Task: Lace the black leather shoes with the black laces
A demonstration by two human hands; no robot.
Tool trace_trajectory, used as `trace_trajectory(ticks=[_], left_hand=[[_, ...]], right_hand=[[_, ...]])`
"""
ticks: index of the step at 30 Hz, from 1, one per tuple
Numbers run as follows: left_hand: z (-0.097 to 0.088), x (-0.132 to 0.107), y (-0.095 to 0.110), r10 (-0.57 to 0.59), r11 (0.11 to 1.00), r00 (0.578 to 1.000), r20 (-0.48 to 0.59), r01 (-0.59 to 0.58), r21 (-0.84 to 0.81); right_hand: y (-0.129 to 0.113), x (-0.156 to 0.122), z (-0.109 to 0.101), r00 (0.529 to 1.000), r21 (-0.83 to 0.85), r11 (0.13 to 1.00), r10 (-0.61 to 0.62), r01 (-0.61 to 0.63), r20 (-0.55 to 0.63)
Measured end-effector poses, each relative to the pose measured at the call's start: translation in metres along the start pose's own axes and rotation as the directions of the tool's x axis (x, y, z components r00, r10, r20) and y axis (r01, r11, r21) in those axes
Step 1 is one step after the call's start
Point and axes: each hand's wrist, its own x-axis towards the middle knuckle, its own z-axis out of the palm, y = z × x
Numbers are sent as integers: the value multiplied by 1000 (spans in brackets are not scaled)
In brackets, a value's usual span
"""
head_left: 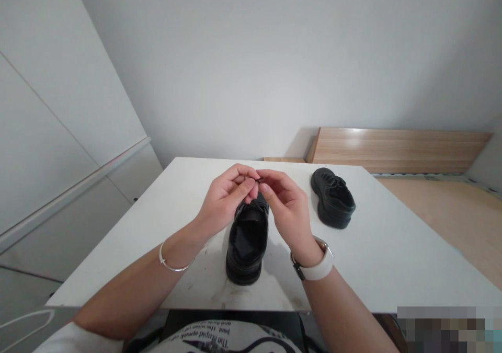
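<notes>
A black shoe (243, 269) stands on the white table in front of me, its heel toward me and its opening facing up. Above its front part, my left hand (231, 191) and my right hand (286, 196) meet fingertip to fingertip. Both pinch a thin dark shoelace (258, 180) between thumb and fingers. The toe of this shoe is largely hidden behind the hands. To the right, a second black shoe (333, 198) with its lace tied rests apart from both hands.
The white table (157, 217) has brownish smudges near its front edge. A plain wall rises behind it. A wooden headboard (392, 146) and a bed surface lie at the right, and white cabinets (70, 175) stand at the left.
</notes>
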Motion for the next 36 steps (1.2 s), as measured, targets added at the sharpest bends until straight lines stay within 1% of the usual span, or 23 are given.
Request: trace_trajectory(ticks=[2,3,6,9,12,14,17,19,20,21,23,25,27,29,31,32,36], left_hand=[[-1,0,2,-12,998,1000,10,11,56],[-1,1,4,-20,997,1000,22,18,77],[-4,2,8,-42,993,998,56,35,115],[-14,1,6,-63,982,996,57,52,183],[-34,-3,-3,-82,969,996,-24,85,233],[-51,-8,-11,-92,970,990,-109,114,216],[-73,-15,-21,-96,984,965,-246,128,121],[-83,-21,-25,-92,991,948,-304,116,60],[-87,-23,-26,-89,992,944,-318,113,58],[-89,-26,-26,-84,989,943,-321,119,91],[-90,-31,-26,-79,959,953,-293,152,238],[-89,-35,-25,-87,891,973,-214,172,421],[-86,-37,-24,-95,806,991,-98,134,576],[-82,-38,-24,-96,728,995,24,54,683],[-78,-38,-26,-101,667,988,119,-21,745],[-76,-38,-27,-104,646,983,154,-51,762],[-69,-38,-33,-97,590,962,256,-151,793]], right_hand=[[4,0,-4,998,1,998,60,-60,26],[4,-1,-5,997,-8,998,69,-69,24],[6,-1,-8,998,-16,998,55,-56,-27],[10,-5,-10,994,115,990,87,-79,-63],[20,-10,-18,982,256,955,174,-148,-80],[27,-13,-28,964,302,939,219,-166,-150],[37,-16,-49,920,360,920,268,-156,-287],[43,-19,-61,893,389,909,295,-151,-341],[45,-22,-66,885,393,907,302,-152,-356],[47,-24,-69,881,386,910,303,-153,-364],[50,-30,-72,892,315,935,276,-163,-359],[51,-36,-72,923,140,972,224,-189,-314],[50,-42,-73,962,-93,975,177,-200,-209],[49,-47,-74,986,-285,944,151,-165,-70],[49,-50,-74,990,-389,915,133,-105,45],[48,-51,-73,989,-422,903,123,-77,84],[45,-52,-66,981,-501,865,91,7,170]])
